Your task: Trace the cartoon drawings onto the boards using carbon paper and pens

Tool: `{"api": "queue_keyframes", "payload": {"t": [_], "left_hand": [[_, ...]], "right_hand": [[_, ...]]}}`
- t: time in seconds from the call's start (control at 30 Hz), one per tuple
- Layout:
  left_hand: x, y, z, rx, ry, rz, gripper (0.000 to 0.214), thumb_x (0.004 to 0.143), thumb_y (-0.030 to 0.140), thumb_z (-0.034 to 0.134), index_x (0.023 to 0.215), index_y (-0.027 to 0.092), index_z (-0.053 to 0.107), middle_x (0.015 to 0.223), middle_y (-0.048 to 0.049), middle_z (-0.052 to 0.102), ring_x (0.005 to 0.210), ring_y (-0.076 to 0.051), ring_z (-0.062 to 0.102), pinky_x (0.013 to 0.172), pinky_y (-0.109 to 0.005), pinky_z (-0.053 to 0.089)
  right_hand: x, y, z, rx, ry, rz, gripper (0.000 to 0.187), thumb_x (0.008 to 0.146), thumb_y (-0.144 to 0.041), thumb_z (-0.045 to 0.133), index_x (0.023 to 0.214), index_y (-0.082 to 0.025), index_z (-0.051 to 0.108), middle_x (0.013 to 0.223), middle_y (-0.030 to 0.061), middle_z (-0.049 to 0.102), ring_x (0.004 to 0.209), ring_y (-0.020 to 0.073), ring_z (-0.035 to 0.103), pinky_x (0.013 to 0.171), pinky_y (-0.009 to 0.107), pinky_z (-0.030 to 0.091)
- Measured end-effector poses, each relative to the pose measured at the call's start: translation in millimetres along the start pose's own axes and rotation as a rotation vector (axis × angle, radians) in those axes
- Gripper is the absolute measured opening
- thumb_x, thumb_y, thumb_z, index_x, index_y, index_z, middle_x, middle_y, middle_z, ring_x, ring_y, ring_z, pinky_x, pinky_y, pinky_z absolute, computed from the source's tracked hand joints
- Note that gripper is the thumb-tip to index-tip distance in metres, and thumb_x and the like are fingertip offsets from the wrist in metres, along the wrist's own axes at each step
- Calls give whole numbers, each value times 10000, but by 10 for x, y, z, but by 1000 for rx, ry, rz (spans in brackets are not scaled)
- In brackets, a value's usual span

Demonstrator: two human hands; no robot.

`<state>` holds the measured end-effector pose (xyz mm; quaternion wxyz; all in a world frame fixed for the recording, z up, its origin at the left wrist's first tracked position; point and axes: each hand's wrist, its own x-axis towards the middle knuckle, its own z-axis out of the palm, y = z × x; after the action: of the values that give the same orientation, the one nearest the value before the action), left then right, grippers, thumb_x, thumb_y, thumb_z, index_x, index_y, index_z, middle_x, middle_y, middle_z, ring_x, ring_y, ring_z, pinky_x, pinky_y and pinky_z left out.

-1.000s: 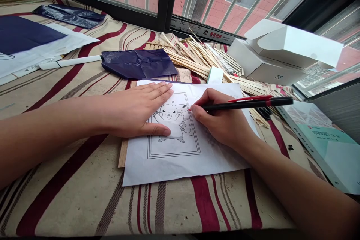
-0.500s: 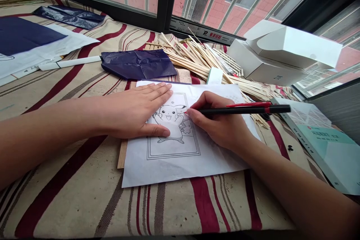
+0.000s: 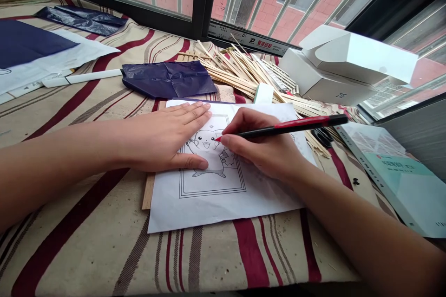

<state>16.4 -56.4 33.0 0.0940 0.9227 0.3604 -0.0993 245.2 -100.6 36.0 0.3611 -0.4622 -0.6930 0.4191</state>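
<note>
the right hand (image 3: 259, 145) is closed in a firm writing pinch around a pen (image 3: 294, 125), with the thumb and first two fingers (image 3: 232, 126) close to its red tip. the barrel runs out past the knuckles, and the tip sits on the drawn figure's outline. the left hand (image 3: 163, 137) grasps nothing: it lies open and flat, fingers together and thumb stretched out, just left of the right hand's grip, pinning the sheet (image 3: 198, 204).

that sheet lies directly under both hands, printed with a cartoon figure inside a double frame. it looks light, thin and soft, with slight creases, so it would likely slide or buckle if pushed; flat pressure suits it better than a pinch, and its bare lower edge, below the grip, would be the easy place to lift it. the pen looks light and stiff, and is best held low, as it is now.

a wood strip (image 3: 149, 190) shows beyond the sheet's left edge, on a striped cloth (image 3: 78, 236). ahead of the grip lie crumpled carbon paper (image 3: 169, 80) and a heap of wooden sticks (image 3: 240, 74). to the right are white boxes (image 3: 348, 58) and a book (image 3: 393, 181).
</note>
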Motion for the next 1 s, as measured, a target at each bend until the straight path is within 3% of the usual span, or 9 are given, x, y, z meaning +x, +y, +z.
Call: {"api": "queue_keyframes", "payload": {"t": [0.47,0.77,1.0], "left_hand": [[-9,49,-41,27,-36,-23,1079,972,797,408,1723,69,143,1800,-166,8,1681,-344,108,1349,-437,125],[-6,15,-3,8,12,8,1068,972,792,418,1717,64,181,1794,-181,38,1676,-350,137,1342,-446,148],[-15,50,-45,32,-42,-24,1077,970,801,382,1725,75,132,1804,-158,12,1682,-336,105,1352,-419,100]], "right_hand": [[-17,62,22,-179,61,18,144,809,-233,728,746,-216,600,642,-51,595,568,111,471,544,282,370],[-20,91,16,-190,54,9,155,829,-258,741,759,-215,610,657,-39,616,584,122,491,561,289,387],[-20,81,21,-179,48,-28,166,837,-265,739,748,-209,611,672,-34,624,598,121,492,561,284,387]]}}
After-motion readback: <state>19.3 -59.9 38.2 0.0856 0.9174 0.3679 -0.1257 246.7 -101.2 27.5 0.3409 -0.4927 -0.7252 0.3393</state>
